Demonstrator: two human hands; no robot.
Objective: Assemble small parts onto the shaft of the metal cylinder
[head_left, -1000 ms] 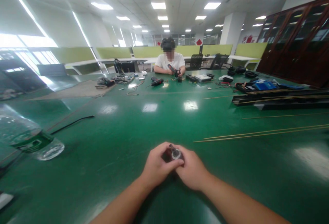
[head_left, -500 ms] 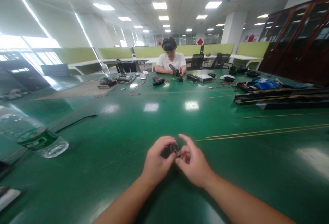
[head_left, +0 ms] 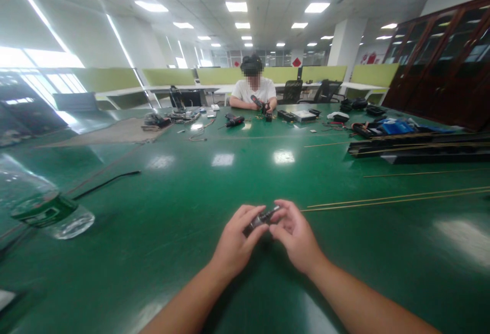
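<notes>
Between my hands is a small dark metal part [head_left: 261,219] with a thin, lighter tip pointing up to the right. The fingers and thumb of my left hand [head_left: 238,234] are closed around its thicker end. My right hand [head_left: 296,234] has its curled fingers at the thin tip, with the thumb just below. Both hands are over the green table [head_left: 172,272] near its front. Thin brass-coloured rods [head_left: 383,201] lie just right of my right hand.
A clear bottle with a green label [head_left: 49,211] lies at the left, near a black cable [head_left: 111,183]. Black trays [head_left: 421,150] and a blue bag [head_left: 396,125] are at the right. Across the table sits a person [head_left: 254,91], beside a power drill [head_left: 234,120].
The metal part has turned from pointing down to the right to pointing up to the right. My right fingers have curled in around its tip. The view has shifted slightly.
</notes>
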